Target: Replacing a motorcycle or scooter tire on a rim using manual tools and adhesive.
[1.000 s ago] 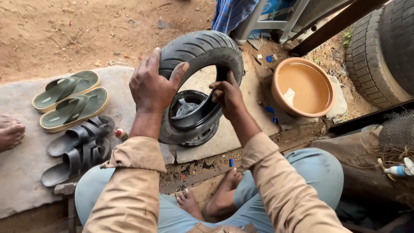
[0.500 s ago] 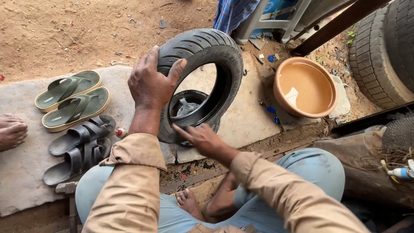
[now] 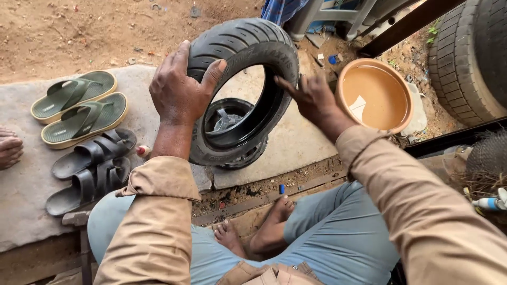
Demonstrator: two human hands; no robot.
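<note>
A small black scooter tyre stands upright on a stone slab. My left hand grips the tyre's upper left side, fingers over the tread. My right hand rests against the tyre's right side, fingers spread along its inner edge. Behind the tyre, seen through its hole, a black wheel rim lies flat on the slab.
An orange basin of cloudy water sits to the right. Large truck tyres stand at the far right. Green sandals and black sandals lie to the left, beside another person's foot. My bare feet are below.
My right hand left the rim, dipped below the tyre, then rose to its right side. The tyre now stands clear of the rim, held upright.
</note>
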